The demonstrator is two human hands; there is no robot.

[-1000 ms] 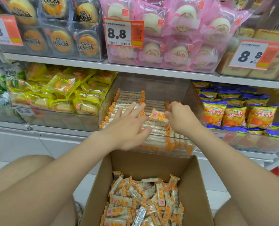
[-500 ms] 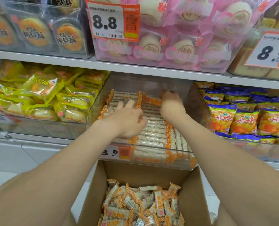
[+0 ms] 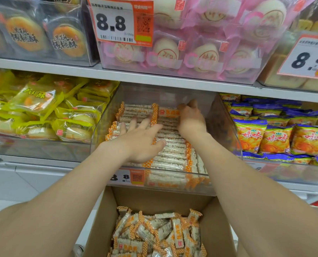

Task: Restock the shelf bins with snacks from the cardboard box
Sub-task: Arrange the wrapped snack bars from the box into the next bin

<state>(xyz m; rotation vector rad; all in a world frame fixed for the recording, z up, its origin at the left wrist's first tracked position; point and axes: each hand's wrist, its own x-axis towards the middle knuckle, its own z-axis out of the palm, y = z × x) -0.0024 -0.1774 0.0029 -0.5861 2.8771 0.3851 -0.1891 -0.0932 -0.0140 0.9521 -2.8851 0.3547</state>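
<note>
Plainly, the weak spot is at the far end of the clear bin (image 3: 165,93). The right hand (image 3: 190,117) has its fingers curled on the right end of one labelled bar (image 3: 168,112) at the far row. Released askew, that bar could ride up on its neighbours and spoil the line. The left hand (image 3: 141,141) lies palm down with fingers spread on the laid snack bars (image 3: 171,153) in the middle of the bin, gripping nothing. Too firm a press there could crush bars that look brittle, or slide the glossy wrappers out of their rows. Both forearms reach over the cardboard box (image 3: 219,229), so a hasty pull back might clip its far rim and tip it.

The clear bin holds the bars in tidy side-by-side rows, orange-checked ends lined up, from the near wall to the far one. It has plenty of room above them for more layers. The cardboard box stands open below the shelf, near the person, with a loose heap of the same bars (image 3: 154,232) inside. The bin to the left holds yellow packets (image 3: 43,108), and the bin to the right holds orange-and-blue bags (image 3: 266,136). On the shelf above are pink-wrapped buns (image 3: 201,58) and round pastries (image 3: 67,39) in clear tubs.
</note>
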